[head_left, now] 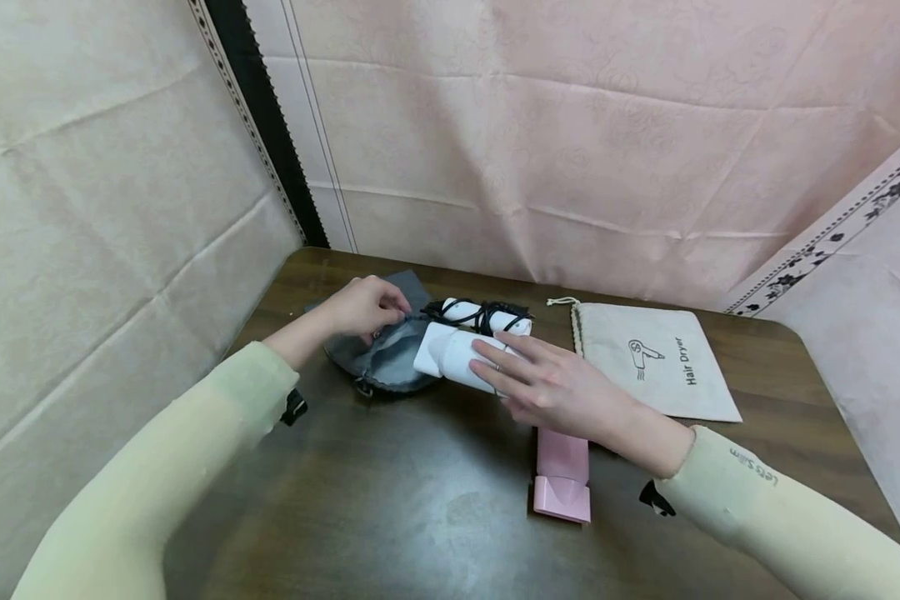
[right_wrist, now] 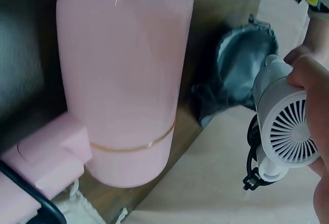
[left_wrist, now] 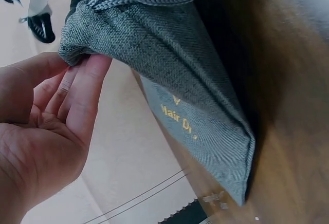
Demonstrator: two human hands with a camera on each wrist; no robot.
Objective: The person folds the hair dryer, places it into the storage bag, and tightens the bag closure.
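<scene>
A white hair dryer [head_left: 459, 357] is gripped by my right hand [head_left: 558, 387], fingers across its barrel. Its folded handle has a black cord [head_left: 483, 315] bundled round it. The nozzle end points at the mouth of a grey drawstring bag [head_left: 347, 354], which gapes wide. My left hand [head_left: 363, 310] pinches the bag's rim, thumb on one side and fingers on the other, as the left wrist view shows. Gold "Hair" lettering [left_wrist: 177, 117] marks the cloth. In the right wrist view, the dryer's round vented end [right_wrist: 293, 134] faces the camera.
On the brown table [head_left: 390, 492] a pink hair dryer [head_left: 562, 493] lies partly beneath my right hand. A cream drawstring pouch [head_left: 667, 354] printed "Hair Dryer" lies flat at the right. Pink cloth [head_left: 570, 150] hangs behind the table, and pale cloth hangs at the left.
</scene>
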